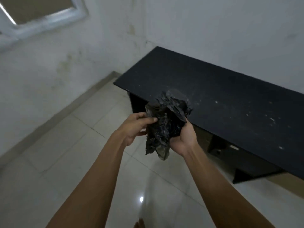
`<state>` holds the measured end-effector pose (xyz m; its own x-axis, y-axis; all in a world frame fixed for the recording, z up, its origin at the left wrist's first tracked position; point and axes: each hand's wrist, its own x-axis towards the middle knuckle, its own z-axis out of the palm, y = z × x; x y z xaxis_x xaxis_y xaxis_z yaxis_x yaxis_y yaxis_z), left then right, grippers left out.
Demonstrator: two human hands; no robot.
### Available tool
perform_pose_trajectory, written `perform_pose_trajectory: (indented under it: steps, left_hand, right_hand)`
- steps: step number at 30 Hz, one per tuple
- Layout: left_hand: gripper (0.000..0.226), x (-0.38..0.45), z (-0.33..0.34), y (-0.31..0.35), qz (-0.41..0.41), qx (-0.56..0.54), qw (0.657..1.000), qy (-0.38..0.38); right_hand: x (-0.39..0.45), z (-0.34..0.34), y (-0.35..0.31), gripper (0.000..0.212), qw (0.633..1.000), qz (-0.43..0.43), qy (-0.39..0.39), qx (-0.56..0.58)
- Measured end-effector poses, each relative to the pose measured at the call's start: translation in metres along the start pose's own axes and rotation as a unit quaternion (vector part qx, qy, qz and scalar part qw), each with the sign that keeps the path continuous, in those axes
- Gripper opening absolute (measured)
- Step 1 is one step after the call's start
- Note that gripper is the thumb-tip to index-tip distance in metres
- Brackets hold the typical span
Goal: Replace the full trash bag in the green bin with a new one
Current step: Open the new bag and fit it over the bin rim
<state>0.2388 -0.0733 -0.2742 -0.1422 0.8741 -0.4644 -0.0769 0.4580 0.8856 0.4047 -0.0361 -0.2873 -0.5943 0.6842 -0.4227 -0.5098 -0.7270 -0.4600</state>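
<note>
Holding crumpled black trash bag [166,124]: left hand [136,127] pinches an edge, right hand [185,135] cups it beneath. Find the mouth; shake it open.

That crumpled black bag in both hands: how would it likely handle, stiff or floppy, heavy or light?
Probably floppy: the black bag stays crumpled and a loose end droops below the hands. Likely light, since the left hand only pinches it.

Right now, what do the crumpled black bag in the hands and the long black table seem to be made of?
Crumpled black bag: thin plastic film, probably; it shows sharp creases, glossy glints and a translucent lower corner.
Long black table: likely laminated board with a matte finish; flat, dull, with pale dusty specks.
</note>
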Motion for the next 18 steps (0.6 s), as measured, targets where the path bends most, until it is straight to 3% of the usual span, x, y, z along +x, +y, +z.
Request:
perform_pose_trajectory:
  steps: [6, 9, 14, 18]
  left_hand:
    - [0.033, -0.004, -0.106, 0.03, 0.048, -0.026, 0.984, 0.17]
    - [0.029, 0.0, -0.147, 0.043, 0.092, -0.033, 0.97, 0.224]
    - [0.035, 0.025, -0.208, 0.063, 0.075, -0.008, 0.983, 0.17]
    - [0.016, 0.074, -0.262, 0.079, 0.072, -0.035, 0.966, 0.246]
  right_hand:
    - [0.068, 0.087, 0.039, 0.056, 0.999, 0.021, -0.007, -0.041]
    - [0.103, 0.121, 0.052, 0.057, 0.997, 0.044, -0.014, -0.064]
    - [0.188, 0.167, 0.071, 0.057, 0.99, 0.086, -0.027, -0.109]
    - [0.269, 0.199, 0.081, 0.058, 0.986, 0.115, -0.023, -0.123]
